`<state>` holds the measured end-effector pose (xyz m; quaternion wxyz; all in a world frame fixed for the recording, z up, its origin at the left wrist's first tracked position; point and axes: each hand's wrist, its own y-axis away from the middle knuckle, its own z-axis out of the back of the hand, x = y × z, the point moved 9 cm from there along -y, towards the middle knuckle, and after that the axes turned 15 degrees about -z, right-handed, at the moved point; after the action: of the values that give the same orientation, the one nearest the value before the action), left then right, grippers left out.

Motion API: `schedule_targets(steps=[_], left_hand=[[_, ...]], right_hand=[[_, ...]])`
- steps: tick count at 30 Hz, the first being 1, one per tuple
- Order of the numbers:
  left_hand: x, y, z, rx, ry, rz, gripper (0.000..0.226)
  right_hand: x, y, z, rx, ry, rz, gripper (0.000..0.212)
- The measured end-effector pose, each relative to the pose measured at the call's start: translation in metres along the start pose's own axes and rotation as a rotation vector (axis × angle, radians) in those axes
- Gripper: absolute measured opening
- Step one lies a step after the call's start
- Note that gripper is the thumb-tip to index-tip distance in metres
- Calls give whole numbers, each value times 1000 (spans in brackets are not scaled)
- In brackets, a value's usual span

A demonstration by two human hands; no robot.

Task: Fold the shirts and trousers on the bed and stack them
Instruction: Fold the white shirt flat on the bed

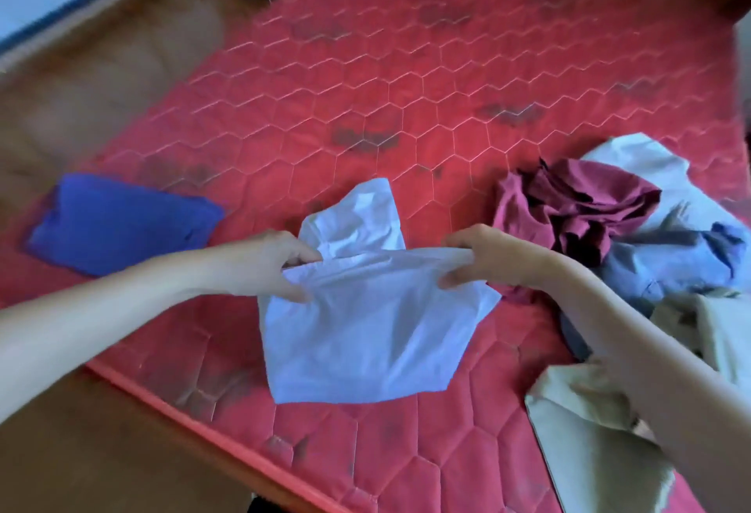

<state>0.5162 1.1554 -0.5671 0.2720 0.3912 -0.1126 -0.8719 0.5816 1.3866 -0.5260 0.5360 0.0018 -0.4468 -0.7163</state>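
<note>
Hands meet over the middle of a red quilted mattress (pixel 406 77), both gripping one pale white garment (pixel 365 333). In the head view, the left hand (pixel 268 264) comes in from the left edge on a bare forearm, and its thumb and curled fingers pinch the garment's upper edge at the left end. The right hand (pixel 483 260) reaches in from the lower right, with its fingers curled round the same edge at the other end, bunching the cloth there. Between the two hands the edge is pulled into a fairly straight line, and the rest of the cloth hangs below it toward the near side of the mattress. Another part of the garment stands up in a crumpled peak behind the hands. Whether it is a shirt or trousers, I cannot tell.

To the left, near the mattress edge, lies a folded blue garment (pixel 118 224), flat and well apart from the hands. To the right sits an unfolded heap: a dark red garment (pixel 577 203) crumpled on top, a white garment (pixel 642 158) behind it, and a grey-blue garment (pixel 670 260) just beside it on the near side. A beige garment (pixel 589 423) spreads under the right forearm at the lower right. A brown wooden bed frame (pixel 93 81) runs along the left of the mattress, blurred.
</note>
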Motion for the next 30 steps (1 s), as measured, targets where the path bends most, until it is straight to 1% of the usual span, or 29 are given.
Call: schedule_targets(steps=[1,2,3,4,8,10,13,14,16,17,18,20,21,23,25,27,28,30], left_hand=[[6,-14,10,-8,25,-22,20],[16,-31,24,-56,68,-46,15],[29,-44,34,-102,123,-43,15],[47,-56,40,-151,164,-28,14],[128,-104,50,-337,329,71,25],[162,-125,51,-414,370,103,29],[201,-145,48,-466,408,130,32],[211,-150,47,-480,433,131,33],[226,-157,48,-539,457,145,34],[230,-157,49,-579,430,160,35],[234,-157,52,-613,369,174,42],[228,-154,59,-657,159,207,58],[217,-150,62,-683,29,205,60],[178,-139,64,-767,-209,114,54],[128,-131,48,-790,-384,-62,45],[87,-131,10,-734,-498,-217,46],[76,-134,-10,-688,-535,-226,48],[75,-144,-41,-601,-535,-151,50]], right_hand=[[-1,-28,6,-17,25,-7,24],[-3,-57,12,-39,47,-20,18],[-4,-86,16,-58,61,-38,16],[-5,-114,19,-65,60,-56,19],[-12,-212,20,-70,58,-121,25],[-15,-248,22,-82,69,-144,23],[-22,-289,24,-110,22,-192,15],[-23,-300,27,-138,-18,-197,17],[-26,-316,36,-240,-114,-206,27],[-26,-319,42,-308,-127,-208,34],[-27,-322,47,-378,-121,-222,44],[-29,-322,50,-486,-81,-288,64],[-26,-318,47,-541,-47,-295,66],[-6,-298,38,-703,26,-192,56],[23,-272,13,-821,98,20,45],[44,-251,-27,-843,145,204,39],[48,-248,-47,-817,175,256,40],[45,-258,-79,-686,241,257,46]])
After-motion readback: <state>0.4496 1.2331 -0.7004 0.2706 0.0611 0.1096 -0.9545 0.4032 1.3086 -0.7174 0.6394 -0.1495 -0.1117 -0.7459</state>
